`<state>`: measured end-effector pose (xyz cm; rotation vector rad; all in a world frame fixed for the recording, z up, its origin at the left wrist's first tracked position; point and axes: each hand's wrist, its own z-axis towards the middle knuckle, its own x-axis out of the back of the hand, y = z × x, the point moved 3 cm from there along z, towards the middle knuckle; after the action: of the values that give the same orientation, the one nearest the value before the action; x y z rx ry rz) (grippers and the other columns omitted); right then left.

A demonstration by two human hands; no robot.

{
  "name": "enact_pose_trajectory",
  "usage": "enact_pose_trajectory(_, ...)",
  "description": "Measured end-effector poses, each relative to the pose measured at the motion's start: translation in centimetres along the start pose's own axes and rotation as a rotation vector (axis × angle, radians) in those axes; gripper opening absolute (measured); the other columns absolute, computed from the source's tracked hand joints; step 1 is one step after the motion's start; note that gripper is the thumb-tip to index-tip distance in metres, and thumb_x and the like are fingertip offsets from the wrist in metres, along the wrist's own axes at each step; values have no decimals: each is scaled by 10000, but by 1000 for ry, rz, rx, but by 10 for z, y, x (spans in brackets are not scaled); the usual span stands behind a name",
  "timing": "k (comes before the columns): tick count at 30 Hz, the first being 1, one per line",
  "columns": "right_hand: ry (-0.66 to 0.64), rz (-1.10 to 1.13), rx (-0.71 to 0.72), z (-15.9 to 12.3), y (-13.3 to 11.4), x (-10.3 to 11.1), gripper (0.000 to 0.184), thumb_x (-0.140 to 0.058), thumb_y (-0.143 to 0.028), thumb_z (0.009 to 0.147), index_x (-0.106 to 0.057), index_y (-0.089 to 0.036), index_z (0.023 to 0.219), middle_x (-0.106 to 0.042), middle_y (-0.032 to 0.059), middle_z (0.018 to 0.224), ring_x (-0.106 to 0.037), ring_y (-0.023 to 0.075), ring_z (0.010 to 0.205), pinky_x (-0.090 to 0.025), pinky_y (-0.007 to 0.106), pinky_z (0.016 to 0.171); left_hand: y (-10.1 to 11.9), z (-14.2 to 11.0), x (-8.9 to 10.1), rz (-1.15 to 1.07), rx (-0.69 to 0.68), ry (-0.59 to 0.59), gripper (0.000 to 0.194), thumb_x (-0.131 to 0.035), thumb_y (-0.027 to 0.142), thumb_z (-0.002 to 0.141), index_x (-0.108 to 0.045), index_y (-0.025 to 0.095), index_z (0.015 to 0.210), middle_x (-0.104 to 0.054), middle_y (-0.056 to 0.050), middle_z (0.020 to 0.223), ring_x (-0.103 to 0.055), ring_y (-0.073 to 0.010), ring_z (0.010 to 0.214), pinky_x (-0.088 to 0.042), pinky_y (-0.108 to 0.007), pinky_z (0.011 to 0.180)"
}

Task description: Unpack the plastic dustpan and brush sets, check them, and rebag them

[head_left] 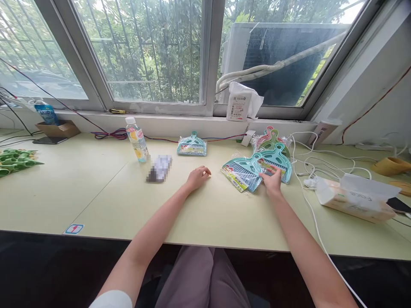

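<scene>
My right hand (272, 181) is closed on the edge of a plastic-wrapped teal dustpan and brush set (244, 170), its thumb and fingers pinching the right side. The set is tilted, with a printed card along its lower left edge. Just behind it, partly covered by my hand, lies a second teal dustpan set (278, 156). Pink and green sets (272, 136) show further back. My left hand (197, 178) rests on the table with its fingers loosely bent and apart, holding nothing. Beyond it, near the wall, another wrapped teal dustpan set (192, 144) lies alone.
A drink bottle (138, 140) and a blurred-out item (159, 168) stand left of centre. Green wrapped items (17, 162) lie far left. On the right are white cables (334, 162), a tissue pack (353, 196) and a yellow tape roll (391, 166). Another tissue pack (238, 102) sits on the sill.
</scene>
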<state>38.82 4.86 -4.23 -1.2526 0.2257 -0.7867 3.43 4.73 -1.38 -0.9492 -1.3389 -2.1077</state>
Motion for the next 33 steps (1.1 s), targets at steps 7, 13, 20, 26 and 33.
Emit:
enact_pose_trajectory(7,32,239,256,-31,-58,-9,470,-590,-328,771,-428,-193,1191,-539,128,1235,-638,169,933,-500,361,867,9,2,8,-622,105,-183,344,-533,407,843,-632,184,1085,-663,-82,1065,-634,-166,837,-479,-293,784)
enact_pose_trajectory(13,-178,90,499,-81,-97,-36,263,-471,-278,885,-474,-222,1142,-542,107,1200,-565,191,1081,-468,381,926,47,-18,0,-999,205,-413,493,-691,503,725,-660,133,1048,-707,-120,983,-658,-260,915,-493,-373,839)
enact_pose_trajectory(20,-488,-192,821,-112,-109,-47,210,-428,-227,923,-599,-237,1044,-649,60,985,-599,192,934,-458,351,862,24,-5,-12,-1146,313,2,474,-699,459,721,-636,150,1075,-712,-91,973,-666,-227,844,-519,-327,749)
enact_pose_trajectory(26,-513,-204,819,-118,-123,-53,187,-476,-319,909,-638,-228,934,-660,69,986,-591,216,937,-461,360,851,10,-1,2,-1237,420,199,406,-705,399,723,-606,163,1037,-711,-57,945,-668,-184,811,-538,-285,707)
enact_pose_trajectory(33,-498,36,212,-82,-92,-53,373,-522,-544,845,-637,-202,936,-679,47,800,-606,167,670,-485,292,645,14,-2,9,-1228,403,163,432,-704,409,720,-581,164,1054,-714,-67,967,-673,-225,893,-544,-357,804)
